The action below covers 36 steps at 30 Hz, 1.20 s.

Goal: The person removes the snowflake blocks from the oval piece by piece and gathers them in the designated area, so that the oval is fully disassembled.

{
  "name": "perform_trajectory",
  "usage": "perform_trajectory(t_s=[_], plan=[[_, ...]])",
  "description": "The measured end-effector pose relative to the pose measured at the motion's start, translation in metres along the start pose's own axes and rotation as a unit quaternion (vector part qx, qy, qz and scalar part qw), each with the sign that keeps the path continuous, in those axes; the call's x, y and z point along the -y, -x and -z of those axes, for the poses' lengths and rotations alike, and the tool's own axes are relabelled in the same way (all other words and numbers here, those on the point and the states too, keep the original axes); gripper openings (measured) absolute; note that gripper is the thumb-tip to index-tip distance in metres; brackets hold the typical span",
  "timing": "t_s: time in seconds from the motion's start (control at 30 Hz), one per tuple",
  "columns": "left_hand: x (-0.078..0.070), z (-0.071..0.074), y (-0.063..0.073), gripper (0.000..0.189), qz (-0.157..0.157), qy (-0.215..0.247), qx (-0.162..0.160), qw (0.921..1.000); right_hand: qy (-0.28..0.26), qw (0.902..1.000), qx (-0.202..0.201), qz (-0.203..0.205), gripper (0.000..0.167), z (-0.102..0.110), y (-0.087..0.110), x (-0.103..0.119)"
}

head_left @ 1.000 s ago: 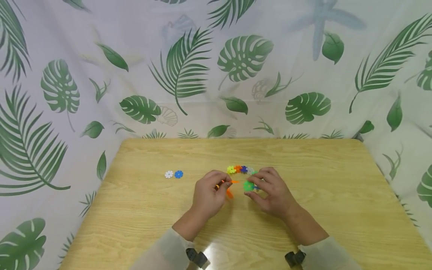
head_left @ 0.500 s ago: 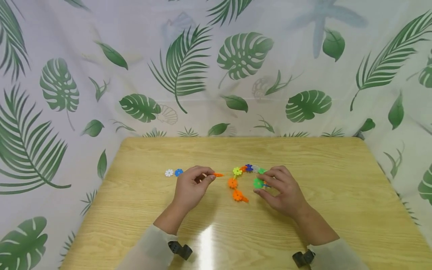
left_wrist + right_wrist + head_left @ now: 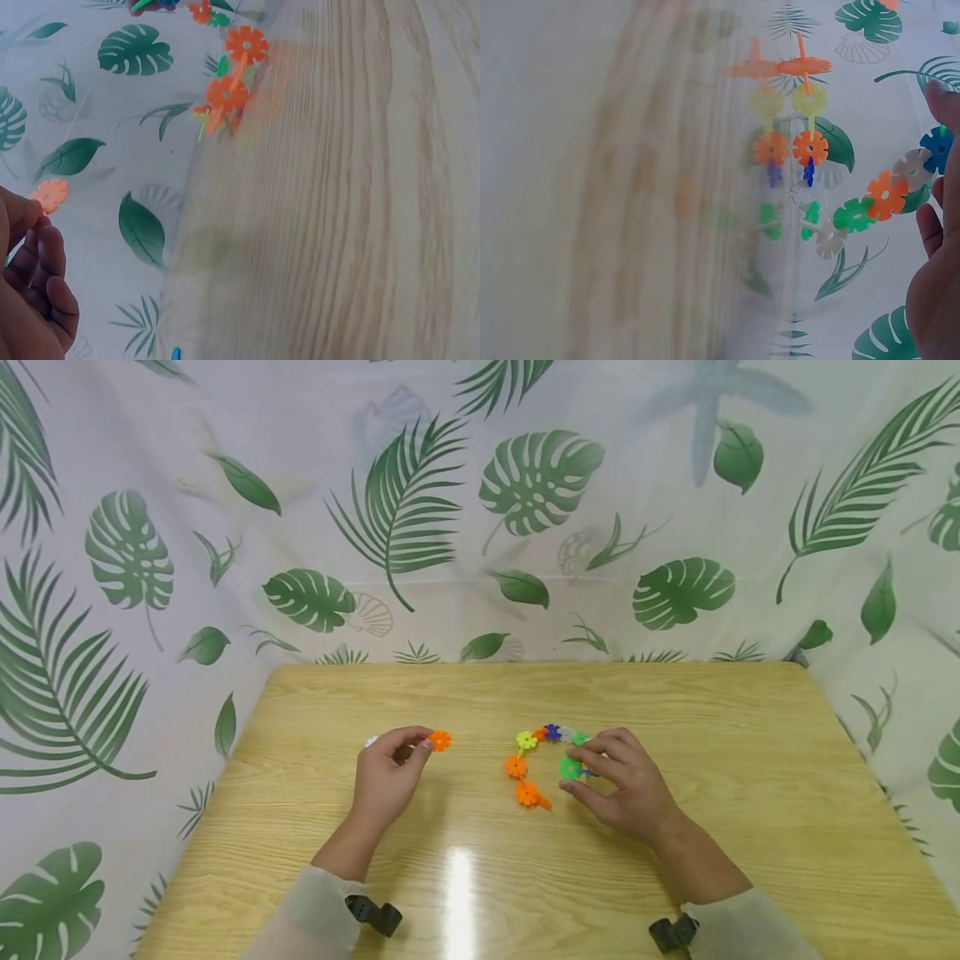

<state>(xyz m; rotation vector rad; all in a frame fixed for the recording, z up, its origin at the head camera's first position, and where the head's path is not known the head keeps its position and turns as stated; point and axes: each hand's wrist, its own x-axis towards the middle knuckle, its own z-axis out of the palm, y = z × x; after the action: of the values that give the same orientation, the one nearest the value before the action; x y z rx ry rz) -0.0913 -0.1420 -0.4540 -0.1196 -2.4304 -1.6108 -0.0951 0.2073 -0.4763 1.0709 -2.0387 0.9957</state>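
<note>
My left hand [image 3: 386, 781] pinches a loose orange flower-shaped interlocking disc [image 3: 440, 741] between thumb and index finger, raised over the table's left middle. The same orange disc [image 3: 51, 195] faces the left wrist camera. Toward the right, my right hand [image 3: 626, 781] holds a green disc [image 3: 570, 768], thumb below it and fingers above. That disc ends a curved chain of linked discs, including a blue disc [image 3: 935, 150], an orange disc [image 3: 886, 195] and a yellow disc [image 3: 527, 741]. At the chain's other end, orange discs [image 3: 527, 794] hang nearest me. My right fingers hide part of the chain.
A white disc [image 3: 371, 741] peeks out from behind the left hand on the wooden table [image 3: 300, 827]. A leaf-patterned cloth [image 3: 450, 527] rises behind the table's back edge. Both wrists carry small black cameras.
My left hand has drawn away from the chain to the left with the orange disc, which now turns its face upward. It now covers the loose blue disc. The right hand shifted slightly right.
</note>
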Motion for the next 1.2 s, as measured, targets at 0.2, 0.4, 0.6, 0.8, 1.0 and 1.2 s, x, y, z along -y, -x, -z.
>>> perform_trajectory(t_s=[0.2, 0.4, 0.6, 0.8, 1.0, 1.2], plan=[[0.012, 0.015, -0.003, 0.01, 0.026, -0.017, -0.018, 0.9994, 0.007, 0.9999, 0.004, 0.007, 0.041, 0.001, 0.0, 0.0], [0.025, 0.03, -0.005, 0.011, 0.036, -0.05, -0.027, 0.9977, 0.019, 0.9997, 0.007, 0.013, 0.042, 0.002, -0.002, 0.002], [0.039, 0.043, -0.008, 0.014, 0.052, -0.083, -0.037, 0.9945, 0.021, 0.9995, 0.01, 0.021, 0.042, 0.002, -0.003, 0.003], [0.053, 0.057, -0.011, 0.014, 0.077, -0.108, -0.052, 0.9898, 0.025, 0.9993, 0.007, 0.029, 0.041, 0.0, -0.004, 0.003], [0.064, 0.068, -0.014, 0.017, 0.105, -0.129, -0.055, 0.9845, 0.02, 0.9993, 0.008, 0.03, 0.04, 0.0, -0.003, 0.003], [0.075, 0.077, -0.018, 0.017, 0.13, -0.15, -0.067, 0.9778, 0.023, 0.9993, 0.006, 0.03, 0.04, 0.0, -0.003, 0.004]])
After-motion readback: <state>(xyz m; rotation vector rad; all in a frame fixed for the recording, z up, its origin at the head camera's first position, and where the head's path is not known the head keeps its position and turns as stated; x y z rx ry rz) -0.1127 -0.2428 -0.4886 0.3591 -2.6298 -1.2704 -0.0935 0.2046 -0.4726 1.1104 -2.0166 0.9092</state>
